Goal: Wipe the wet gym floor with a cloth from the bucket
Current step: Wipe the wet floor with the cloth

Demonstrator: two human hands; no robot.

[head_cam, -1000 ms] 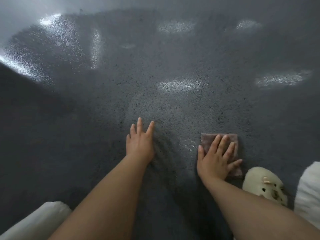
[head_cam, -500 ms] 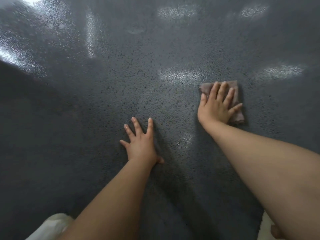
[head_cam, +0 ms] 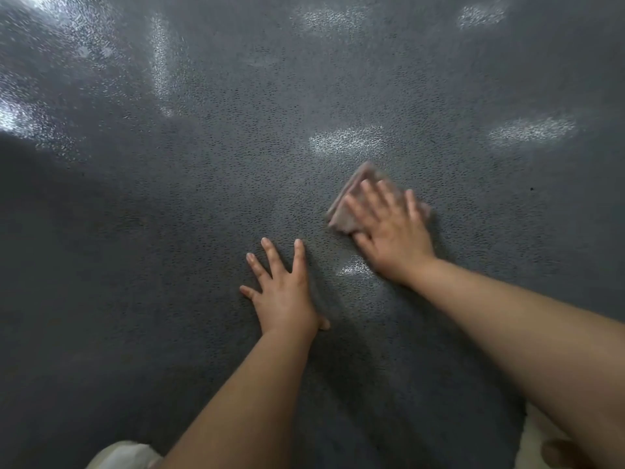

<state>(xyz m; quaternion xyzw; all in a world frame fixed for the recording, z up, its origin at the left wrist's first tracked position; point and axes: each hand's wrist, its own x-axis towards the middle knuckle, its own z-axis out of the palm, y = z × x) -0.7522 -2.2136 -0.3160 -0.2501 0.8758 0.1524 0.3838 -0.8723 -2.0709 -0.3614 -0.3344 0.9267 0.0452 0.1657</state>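
Note:
A small folded brownish cloth (head_cam: 348, 204) lies on the dark grey speckled gym floor (head_cam: 203, 198), right of centre. My right hand (head_cam: 389, 228) presses flat on it with straight, spread fingers; hand and cloth are motion-blurred. My left hand (head_cam: 284, 292) rests flat on the bare floor to the left and nearer to me, fingers spread. A small shiny wet patch (head_cam: 353, 267) shows between the two hands. No bucket is in view.
Bright reflections (head_cam: 345, 140) of ceiling lights glint on the floor ahead and to the right. A pale trouser knee (head_cam: 125, 455) shows at the bottom left edge, and another pale shape (head_cam: 541, 438) at the bottom right.
My right hand has slid the cloth back toward me and leftward, turning it at an angle. My left hand has stayed planted on the floor.

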